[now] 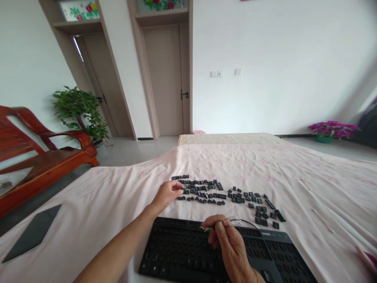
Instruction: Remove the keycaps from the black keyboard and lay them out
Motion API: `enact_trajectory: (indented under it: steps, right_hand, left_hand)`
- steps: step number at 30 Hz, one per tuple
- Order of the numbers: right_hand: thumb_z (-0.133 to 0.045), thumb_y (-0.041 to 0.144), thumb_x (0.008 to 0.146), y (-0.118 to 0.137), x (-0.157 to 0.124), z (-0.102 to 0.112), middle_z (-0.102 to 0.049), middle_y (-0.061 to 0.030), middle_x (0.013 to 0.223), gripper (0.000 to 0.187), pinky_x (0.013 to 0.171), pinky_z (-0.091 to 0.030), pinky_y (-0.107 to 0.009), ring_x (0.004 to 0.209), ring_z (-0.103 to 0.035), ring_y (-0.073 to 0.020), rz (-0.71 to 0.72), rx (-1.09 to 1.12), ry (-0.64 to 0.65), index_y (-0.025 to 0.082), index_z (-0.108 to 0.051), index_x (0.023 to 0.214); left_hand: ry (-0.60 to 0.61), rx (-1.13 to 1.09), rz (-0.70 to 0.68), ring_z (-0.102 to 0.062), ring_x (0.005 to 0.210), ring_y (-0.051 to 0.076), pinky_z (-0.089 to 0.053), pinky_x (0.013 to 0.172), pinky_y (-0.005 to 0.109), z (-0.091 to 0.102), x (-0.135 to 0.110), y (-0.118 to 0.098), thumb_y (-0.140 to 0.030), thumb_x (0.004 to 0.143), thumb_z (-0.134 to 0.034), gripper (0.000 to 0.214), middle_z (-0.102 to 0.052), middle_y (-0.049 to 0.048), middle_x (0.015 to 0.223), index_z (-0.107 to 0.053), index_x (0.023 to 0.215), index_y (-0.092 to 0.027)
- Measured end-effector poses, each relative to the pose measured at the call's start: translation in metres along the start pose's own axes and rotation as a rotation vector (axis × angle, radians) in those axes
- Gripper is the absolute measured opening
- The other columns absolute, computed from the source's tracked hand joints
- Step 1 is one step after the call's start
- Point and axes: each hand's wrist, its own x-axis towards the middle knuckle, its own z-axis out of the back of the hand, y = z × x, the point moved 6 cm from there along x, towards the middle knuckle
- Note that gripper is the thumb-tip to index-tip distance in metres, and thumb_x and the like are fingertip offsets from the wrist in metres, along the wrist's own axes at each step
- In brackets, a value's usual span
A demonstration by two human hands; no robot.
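Note:
My left hand (171,192) reaches to the left end of several loose black keycaps (203,188), its thumb and fingertips closed on a keycap in the rows. The fingers partly hide that keycap. My right hand (225,237) is over the black keyboard (176,243), wrapped round a thin wire keycap puller (235,221). Its wire loops stick out behind the fingers, and a small metal end shows at the fingertips. Most key positions on the keyboard are bare, while a few keycaps remain at its lower left and near the middle of the front.
More loose keycaps (260,208) lie scattered to the right, behind the keyboard. A dark flat tablet-like slab (32,234) rests at left on the pink floral cloth (118,196). Beyond the cloth are a wooden bench (44,145), a potted plant (79,112) and purple flowers (332,129).

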Motion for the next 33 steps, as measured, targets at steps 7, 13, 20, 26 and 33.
enact_trajectory:
  steps: [7, 13, 20, 26, 33]
  right_hand:
    - [-0.034, 0.042, 0.099, -0.010, 0.001, 0.013, -0.058, -0.0026, 0.069, 0.040, 0.051, -0.042, -0.025, 0.053, -0.049, -0.0133, 0.029, 0.035, -0.021, 0.020, -0.065, 0.087]
    - [-0.034, 0.040, 0.100, -0.014, 0.002, 0.014, -0.054, -0.0008, 0.063, 0.039, 0.051, -0.041, -0.025, 0.053, -0.049, -0.0131, 0.001, 0.043, -0.016, 0.020, -0.065, 0.087]
    - [-0.034, 0.040, 0.099, -0.010, 0.002, 0.010, -0.059, -0.0028, 0.069, 0.040, 0.050, -0.041, -0.026, 0.052, -0.050, -0.0129, 0.045, 0.028, 0.018, 0.020, -0.066, 0.086]
    - [-0.035, 0.038, 0.100, -0.009, -0.002, 0.009, -0.064, -0.0060, 0.082, 0.038, 0.055, -0.043, -0.027, 0.056, -0.051, -0.0126, 0.041, 0.066, 0.061, 0.019, -0.065, 0.087]
    - [-0.033, 0.039, 0.100, 0.003, -0.004, -0.005, -0.062, -0.0045, 0.076, 0.040, 0.057, -0.044, -0.028, 0.056, -0.051, -0.0128, 0.045, 0.007, 0.324, 0.018, -0.066, 0.092]
  left_hand:
    - [-0.015, 0.258, 0.054, -0.068, 0.081, 0.015, -0.048, 0.073, 0.022, -0.028, 0.106, 0.000, -0.024, 0.074, -0.065, 0.019, -0.075, 0.0027, 0.088, -0.074, 0.090, -0.020]
    - [0.030, 0.433, 0.157, -0.068, 0.077, 0.018, -0.046, 0.067, 0.024, -0.043, 0.129, 0.016, -0.031, 0.070, -0.069, 0.018, -0.075, 0.0021, 0.079, -0.077, 0.085, -0.024]
    - [0.042, 0.519, 0.239, -0.069, 0.082, 0.021, -0.046, 0.067, 0.024, -0.052, 0.134, 0.030, -0.035, 0.068, -0.071, 0.019, -0.076, 0.0027, 0.084, -0.078, 0.083, -0.027]
    - [0.025, 0.494, 0.212, -0.068, 0.091, 0.024, -0.047, 0.075, 0.028, -0.045, 0.125, 0.017, -0.035, 0.074, -0.068, 0.023, -0.075, 0.0051, 0.096, -0.077, 0.094, -0.025]
    - [0.082, 0.293, -0.124, -0.062, 0.101, 0.019, -0.043, 0.090, 0.025, -0.032, 0.043, -0.026, -0.030, 0.084, -0.059, 0.023, -0.072, 0.0021, 0.107, -0.076, 0.097, -0.023]
